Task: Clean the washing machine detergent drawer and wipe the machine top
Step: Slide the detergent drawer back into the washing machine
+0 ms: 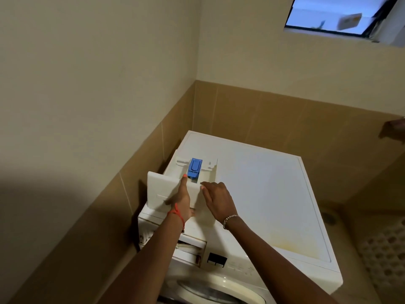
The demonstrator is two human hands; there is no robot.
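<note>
Left hand [180,198] grips the drawer [175,189] front panel, out of its slot; right hand [217,199] touches its edge. Both are above the washing machine [263,194] top.

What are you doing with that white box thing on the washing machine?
A person has taken the detergent drawer out of the washing machine and holds it over the machine's top. The left hand grips its front panel; the right hand rests on its right side. A blue insert sits inside. The drawer slot below is open, and yellowish stains show on top.

We have single head view, looking forward and down, near washing machine [252,194] top, wall corner behind.
</note>
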